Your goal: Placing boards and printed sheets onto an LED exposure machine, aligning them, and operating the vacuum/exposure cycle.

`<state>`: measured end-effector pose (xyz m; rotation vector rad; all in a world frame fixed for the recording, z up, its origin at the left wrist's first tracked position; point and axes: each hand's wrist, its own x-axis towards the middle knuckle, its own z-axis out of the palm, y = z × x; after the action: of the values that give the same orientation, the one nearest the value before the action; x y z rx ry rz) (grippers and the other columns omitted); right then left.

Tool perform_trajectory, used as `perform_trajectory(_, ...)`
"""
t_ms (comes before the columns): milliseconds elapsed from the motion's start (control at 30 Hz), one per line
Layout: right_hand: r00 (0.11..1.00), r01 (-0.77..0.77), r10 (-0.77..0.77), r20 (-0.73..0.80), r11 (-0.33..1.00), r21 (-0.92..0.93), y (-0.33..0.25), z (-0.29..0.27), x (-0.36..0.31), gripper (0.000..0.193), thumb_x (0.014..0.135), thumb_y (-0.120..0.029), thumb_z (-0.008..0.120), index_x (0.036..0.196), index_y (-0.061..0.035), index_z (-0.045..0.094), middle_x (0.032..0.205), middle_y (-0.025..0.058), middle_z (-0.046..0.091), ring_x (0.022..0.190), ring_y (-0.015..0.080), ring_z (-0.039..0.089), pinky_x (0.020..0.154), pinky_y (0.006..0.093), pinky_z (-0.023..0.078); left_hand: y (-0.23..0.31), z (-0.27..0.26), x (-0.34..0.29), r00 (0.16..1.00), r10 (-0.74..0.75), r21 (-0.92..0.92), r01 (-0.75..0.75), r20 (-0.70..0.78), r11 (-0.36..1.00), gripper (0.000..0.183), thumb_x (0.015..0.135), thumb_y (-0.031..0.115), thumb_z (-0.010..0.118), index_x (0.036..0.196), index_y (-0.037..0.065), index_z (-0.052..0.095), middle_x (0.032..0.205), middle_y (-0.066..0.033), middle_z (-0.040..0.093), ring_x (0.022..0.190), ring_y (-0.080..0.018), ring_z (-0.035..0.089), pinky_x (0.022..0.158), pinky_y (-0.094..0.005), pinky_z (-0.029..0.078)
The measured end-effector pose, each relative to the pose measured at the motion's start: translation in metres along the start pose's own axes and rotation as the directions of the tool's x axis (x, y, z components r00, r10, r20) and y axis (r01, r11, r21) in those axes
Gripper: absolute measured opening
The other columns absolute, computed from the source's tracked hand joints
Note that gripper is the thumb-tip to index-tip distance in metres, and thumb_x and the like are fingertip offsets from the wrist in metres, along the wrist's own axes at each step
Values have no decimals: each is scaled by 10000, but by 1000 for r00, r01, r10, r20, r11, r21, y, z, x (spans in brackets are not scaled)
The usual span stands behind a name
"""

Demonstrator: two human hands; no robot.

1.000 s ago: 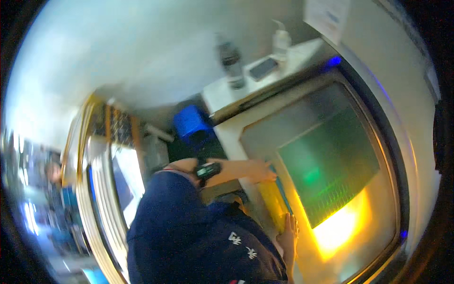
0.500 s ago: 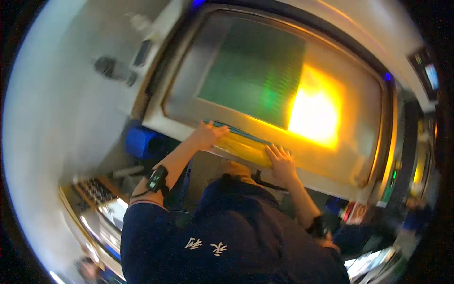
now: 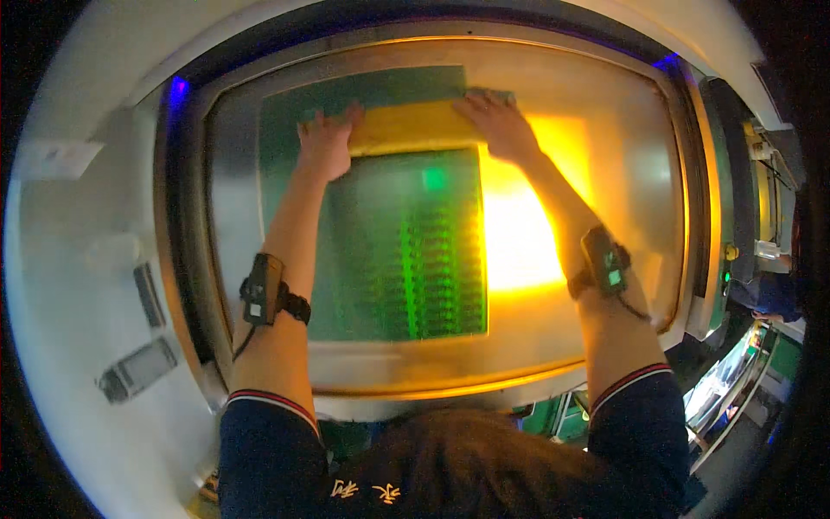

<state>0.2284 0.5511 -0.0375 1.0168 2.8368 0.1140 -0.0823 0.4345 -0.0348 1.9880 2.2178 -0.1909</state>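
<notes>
Okay, both your hands are up over the framed table, arms reaching forward, one at each end of a wide translucent yellow bar with a teal top edge [image 3: 406, 128]. Bar lies crosswise over the dark green rectangular panel [image 3: 406, 251], nearer its far edge; green shows on both sides of it.

Your left hand [image 3: 325, 147] is closed on the bar's left end, thumb parted from the fingers. Your right hand [image 3: 503, 125] is closed on the right end, fingers over the teal edge; that end sticks out past the panel's right side. Fingertips are blurred, so can't tell how hard you're pressing. Can't tell either whether the bar's lower edge touches the panel.

Panel sits left of centre inside the metal table frame [image 3: 450, 390]. Rows of bright green marks run down its near right part. Directly right of it there's a blown-out yellow-white glow [image 3: 523, 246], partly behind your right forearm.

You've got a black boxy strap-on device [image 3: 264, 290] on the left forearm, and one like it on the right. Left of the frame: a dark flat phone-like slab [image 3: 149, 294], with a grey bottle [image 3: 138, 370] just nearer you. Blue lights glow at both far corners.
</notes>
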Motion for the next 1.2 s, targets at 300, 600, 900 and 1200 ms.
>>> perform_trajectory(300, 982, -15, 37, -185, 992, 122, 64, 12, 83, 803, 800, -49, 593, 1490, -347, 311, 1542, -19, 358, 1383, 297, 389, 1122, 569, 306, -35, -9, 121, 999, 18, -47, -20, -39, 999, 773, 800, 20, 574, 1486, 273, 324, 1534, -90, 359, 1401, -404, 322, 1099, -675, 257)
perform_trajectory(600, 980, 39, -37, -194, 999, 9, -47, 12, -114, 731, 800, -112, 586, 1475, -290, 371, 1441, 30, 473, 1235, 333, 494, 1007, 589, 376, 46, -25, -129, 997, 54, -34, -53, 54, 998, 741, 815, 39, 621, 1482, 177, 328, 1458, -162, 438, 1362, -432, 359, 1107, -652, 255)
perform_trajectory(900, 947, 54, -216, 240, 838, 543, -176, -37, -465, 687, 827, -269, 634, 1466, -273, 380, 1499, 72, 402, 1305, 396, 430, 995, 575, 407, 151, 6, -447, 768, 360, -228, -280, 530, 933, 901, 712, 134, 693, 1511, 234, 289, 1590, 40, 251, 1346, -554, 296, 1077, -684, 265)
perform_trajectory(1200, 953, -234, 270, 137, 372, 898, 83, 13, -520, 770, 816, -542, 674, 1433, -151, 429, 1380, 142, 525, 1209, 318, 549, 1013, 440, 438, 224, 2, -437, 845, 125, -329, 63, 520, 942, 855, 669, 0, 671, 1461, 184, 408, 1398, -157, 512, 1283, -331, 493, 1048, -403, 422)
